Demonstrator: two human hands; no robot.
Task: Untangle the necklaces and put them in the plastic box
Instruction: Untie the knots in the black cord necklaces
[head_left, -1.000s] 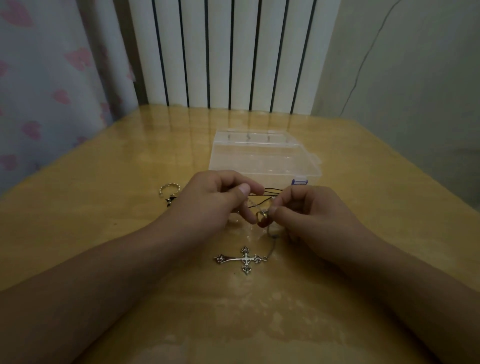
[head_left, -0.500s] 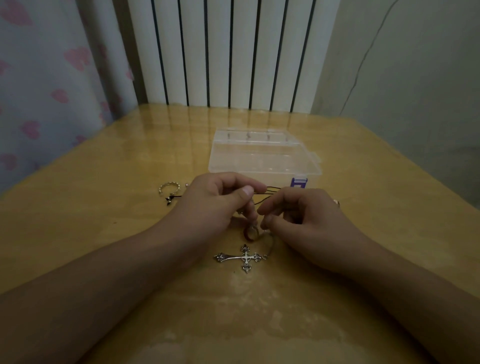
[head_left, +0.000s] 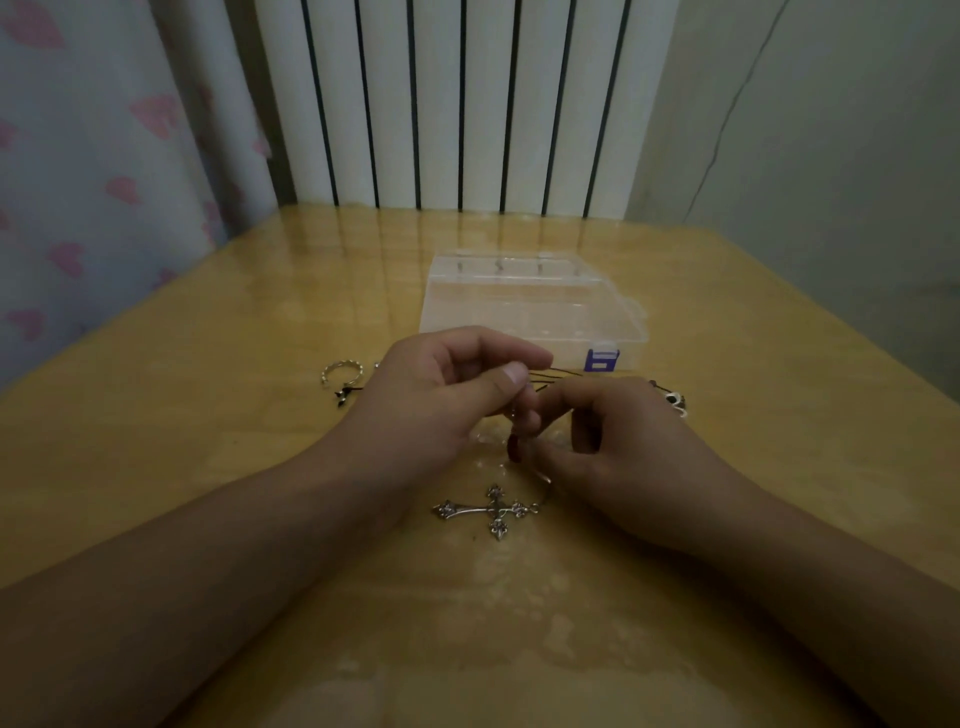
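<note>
My left hand (head_left: 441, 395) pinches thin dark necklace cords (head_left: 558, 372) between thumb and forefinger, just above the wooden table (head_left: 208, 426). My right hand (head_left: 623, 447) is close beside it, fingers curled, pinching the tangle where a small dark red pendant (head_left: 514, 448) hangs. A silver cross pendant (head_left: 488, 510) lies flat on the table below both hands, its chain running up under my right hand. The clear plastic box (head_left: 530, 299) with a purple latch (head_left: 601, 360) stands closed just beyond my hands.
A gold-coloured ring-shaped piece (head_left: 340, 371) with a small dark charm lies left of my left hand. Another small pale piece (head_left: 675, 401) lies right of my right hand. A white radiator and a curtain stand behind the table.
My right hand has dropped lower and turned, its fingers now below my left thumb. The red pendant hangs lower between the hands. The cross has not moved.
</note>
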